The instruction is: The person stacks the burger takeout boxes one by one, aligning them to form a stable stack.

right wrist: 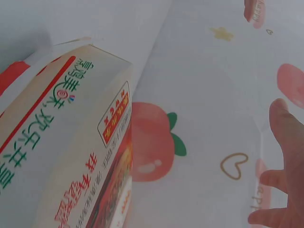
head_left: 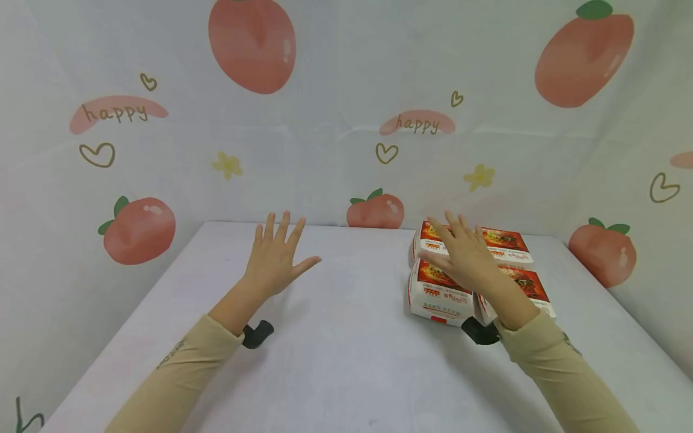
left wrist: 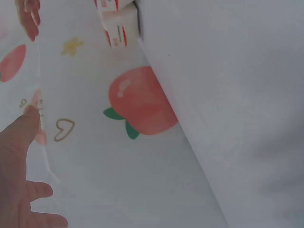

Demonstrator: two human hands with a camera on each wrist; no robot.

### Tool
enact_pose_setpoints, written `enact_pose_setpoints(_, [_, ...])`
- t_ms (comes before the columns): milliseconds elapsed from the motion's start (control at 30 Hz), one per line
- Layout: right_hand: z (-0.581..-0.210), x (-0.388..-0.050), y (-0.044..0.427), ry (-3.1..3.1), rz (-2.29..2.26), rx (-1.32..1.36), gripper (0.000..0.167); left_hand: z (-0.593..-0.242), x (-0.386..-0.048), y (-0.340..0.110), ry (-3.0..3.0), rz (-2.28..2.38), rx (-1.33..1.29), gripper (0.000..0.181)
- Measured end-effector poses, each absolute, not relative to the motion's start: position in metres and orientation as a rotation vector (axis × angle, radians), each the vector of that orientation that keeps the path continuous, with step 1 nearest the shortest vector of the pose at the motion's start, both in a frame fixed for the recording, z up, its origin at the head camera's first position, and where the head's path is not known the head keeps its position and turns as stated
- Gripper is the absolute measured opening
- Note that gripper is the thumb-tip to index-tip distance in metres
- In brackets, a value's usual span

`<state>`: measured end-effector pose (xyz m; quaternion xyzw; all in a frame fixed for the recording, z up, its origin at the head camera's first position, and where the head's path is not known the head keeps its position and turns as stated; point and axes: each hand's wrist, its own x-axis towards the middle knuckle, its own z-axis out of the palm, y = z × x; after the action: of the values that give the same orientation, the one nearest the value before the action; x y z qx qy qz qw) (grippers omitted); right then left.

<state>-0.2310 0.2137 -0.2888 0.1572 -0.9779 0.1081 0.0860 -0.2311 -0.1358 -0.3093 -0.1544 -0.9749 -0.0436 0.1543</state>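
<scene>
Holds left grip [head_left: 271,263] spread apart, raised over left of surface [head_left: 346,361]. Holds right grip [head_left: 468,260] likewise spread apart, raised near 4 white-and-red boxes [head_left: 443,300], grouped in 2 rows at far right of surface.

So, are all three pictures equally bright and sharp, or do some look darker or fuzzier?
Head view: bright, fairly even light, soft shadows on the white tabletop near the sleeves; left wrist view: dimmer and hazier, the print on the boxes fuzzy; right wrist view: also dim, though the nearest box shows large, readable lettering.
</scene>
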Motion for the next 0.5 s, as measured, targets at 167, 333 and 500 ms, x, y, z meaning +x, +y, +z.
enact_pose_setpoints(167, [-0.285, -0.226, 0.222, -2.906, 0.333, 0.448, 0.077, -0.305, -0.228, -0.128, -2.798, -0.21, -0.459, 0.081])
enact_pose_setpoints(333, [-0.285, -0.218, 0.233, -2.864, 0.37, 0.449, 0.075, -0.305, -0.223, -0.115, -2.789, -0.368, -0.525, 0.077])
enact_pose_setpoints(500, [-0.286, -0.21, 0.245, -2.868, 0.432, 0.425, 0.073, -0.312, -0.22, -0.1, -2.829, -0.571, -0.598, 0.076])
